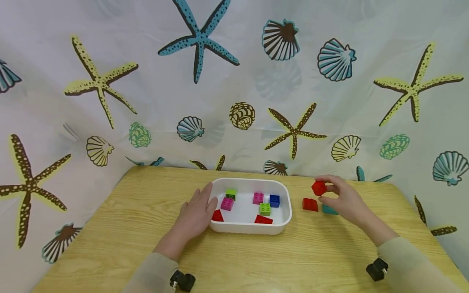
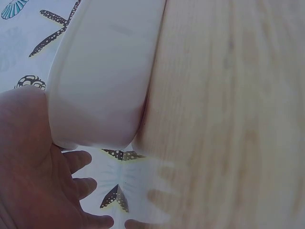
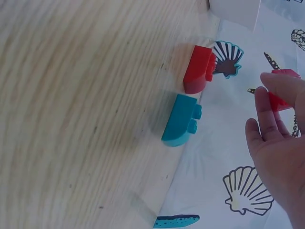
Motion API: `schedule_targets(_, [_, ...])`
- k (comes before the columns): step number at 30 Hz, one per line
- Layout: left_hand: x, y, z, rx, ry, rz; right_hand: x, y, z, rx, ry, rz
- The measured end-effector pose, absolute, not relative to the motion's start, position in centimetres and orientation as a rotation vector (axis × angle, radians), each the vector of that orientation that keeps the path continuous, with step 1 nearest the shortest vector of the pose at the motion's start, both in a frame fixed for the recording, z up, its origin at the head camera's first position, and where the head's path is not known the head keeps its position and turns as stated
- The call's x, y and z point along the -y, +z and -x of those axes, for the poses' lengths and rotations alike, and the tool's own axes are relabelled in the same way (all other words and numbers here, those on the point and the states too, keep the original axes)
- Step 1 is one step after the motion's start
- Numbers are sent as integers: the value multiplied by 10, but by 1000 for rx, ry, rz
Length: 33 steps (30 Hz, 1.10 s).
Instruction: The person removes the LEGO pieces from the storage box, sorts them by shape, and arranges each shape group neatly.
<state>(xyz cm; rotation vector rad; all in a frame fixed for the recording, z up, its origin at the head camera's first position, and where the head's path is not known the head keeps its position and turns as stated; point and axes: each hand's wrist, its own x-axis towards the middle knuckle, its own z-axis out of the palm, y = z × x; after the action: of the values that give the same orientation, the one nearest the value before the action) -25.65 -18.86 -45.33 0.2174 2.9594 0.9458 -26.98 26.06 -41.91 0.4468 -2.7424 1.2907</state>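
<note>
My right hand (image 1: 342,199) pinches a red toy brick (image 1: 318,188) between thumb and fingers, raised above the table at the right. Beneath it lie another red brick (image 1: 310,204) and a teal brick (image 1: 330,209), side by side; the right wrist view shows studs on both, the teal brick (image 3: 180,120) having a rounded end. My left hand (image 1: 196,211) rests against the left end of a white tray (image 1: 249,228), its fingers extended. In the left wrist view the hand (image 2: 33,162) touches the tray's end wall (image 2: 102,95).
Inside the tray lie green bricks (image 1: 265,209), pink bricks (image 1: 227,204), a blue brick (image 1: 274,201) and red pieces (image 1: 264,219). Behind the wooden table (image 1: 234,260) hangs a white cloth (image 1: 234,89) printed with shells and starfish.
</note>
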Motion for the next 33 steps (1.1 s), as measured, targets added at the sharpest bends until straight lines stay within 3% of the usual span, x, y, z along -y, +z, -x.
schedule_targets(22, [188,-453,255,-2962,934,-225,-327,-437,268,2841,963,-248])
schedule_targets(33, [187,-452,253,-2965,929,-233,-353,-448,265,2952,952,-319])
